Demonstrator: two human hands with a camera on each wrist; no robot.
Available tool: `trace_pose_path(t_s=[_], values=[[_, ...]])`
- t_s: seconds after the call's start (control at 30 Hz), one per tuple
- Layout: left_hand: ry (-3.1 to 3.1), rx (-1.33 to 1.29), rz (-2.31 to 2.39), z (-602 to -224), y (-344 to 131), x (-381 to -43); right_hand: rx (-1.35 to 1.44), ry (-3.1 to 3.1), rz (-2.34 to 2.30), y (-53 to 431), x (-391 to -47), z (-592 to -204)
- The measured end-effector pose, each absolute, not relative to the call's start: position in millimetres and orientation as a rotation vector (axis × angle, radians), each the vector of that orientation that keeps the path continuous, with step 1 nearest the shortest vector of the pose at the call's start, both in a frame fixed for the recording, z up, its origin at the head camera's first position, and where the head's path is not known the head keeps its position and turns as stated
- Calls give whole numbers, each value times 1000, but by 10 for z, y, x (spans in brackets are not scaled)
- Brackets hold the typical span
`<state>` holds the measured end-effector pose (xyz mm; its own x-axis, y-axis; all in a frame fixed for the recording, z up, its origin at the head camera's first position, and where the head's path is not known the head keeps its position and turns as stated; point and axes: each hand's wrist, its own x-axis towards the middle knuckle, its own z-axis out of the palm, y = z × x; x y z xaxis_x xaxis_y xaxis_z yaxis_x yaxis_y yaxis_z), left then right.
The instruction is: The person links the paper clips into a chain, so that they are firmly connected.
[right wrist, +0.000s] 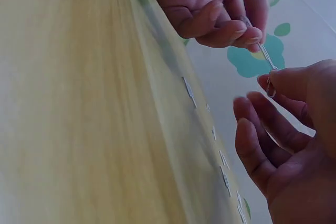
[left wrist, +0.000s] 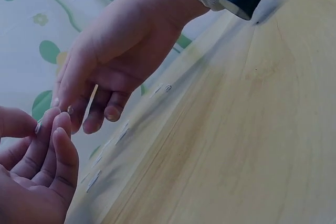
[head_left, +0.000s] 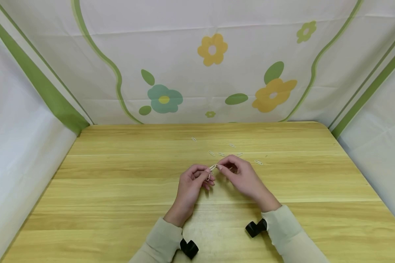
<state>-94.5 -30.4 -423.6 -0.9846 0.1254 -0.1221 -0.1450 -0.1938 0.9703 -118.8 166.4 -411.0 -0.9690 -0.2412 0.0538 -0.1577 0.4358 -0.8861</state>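
Note:
Near the middle of the table, my left hand (head_left: 191,184) pinches a white paper clip (head_left: 213,167) between thumb and fingertips. A second paper clip (head_left: 209,177) hangs by the left fingers, seemingly linked to the first. From the other side, my right hand (head_left: 245,179) pinches a small paper clip (right wrist: 271,88) at the far end of the held one. In the right wrist view the held clip (right wrist: 266,55) spans the gap between both hands' fingertips. The left wrist view shows the fingertips close together, with the clips mostly hidden.
Several loose white paper clips lie beyond the hands, among them one at the back (head_left: 194,139) and one right of the right hand (head_left: 258,162). The wooden table (head_left: 118,204) ends at a flowered cloth (head_left: 171,58), with cloth walls on both sides.

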Motion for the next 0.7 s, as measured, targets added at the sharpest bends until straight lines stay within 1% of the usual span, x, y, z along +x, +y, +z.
trace_pose_path(t_s=[0.4,0.7], values=[[1835,41,2304,-4237,-297,-938,-153,2252,-1992,1718,-1231,-4078],[1847,73,2211,-4231,-305,-931,-160,2217,-1988,1726,-1228,-4106]])
